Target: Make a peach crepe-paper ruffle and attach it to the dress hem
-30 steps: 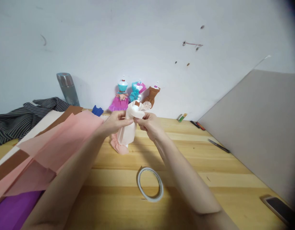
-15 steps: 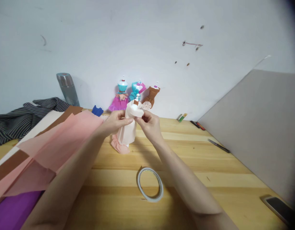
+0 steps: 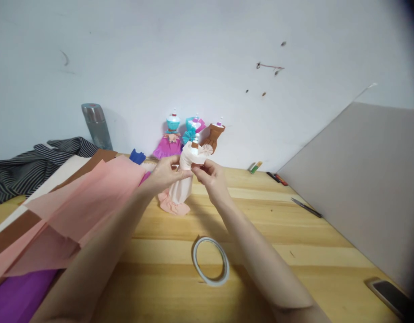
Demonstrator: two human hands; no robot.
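Observation:
A small dress-form mannequin in a cream paper dress (image 3: 180, 190) stands on the wooden table, with a ruffled pink hem (image 3: 173, 207) at its foot. My left hand (image 3: 165, 174) grips the dress from the left at the waist, thumb across its front. On the other side my right hand (image 3: 210, 177) pinches the edge of the cream paper at the bodice between thumb and fingers. Loose cream paper (image 3: 197, 155) wraps the chest and sticks out to the right. The back of the mannequin is hidden.
Three dressed mannequins, one in a brown dress (image 3: 214, 135), stand against the wall. Crepe paper sheets (image 3: 92, 193) and a striped cloth (image 3: 11, 168) lie left, near a steel flask (image 3: 96, 125). A tape roll (image 3: 195, 258), tweezers (image 3: 307, 207) and a phone (image 3: 389, 294) lie in front and right.
The mannequin has turned slightly, and its pink hem shows further round to the right. Both hands keep their hold at the waist and bodice.

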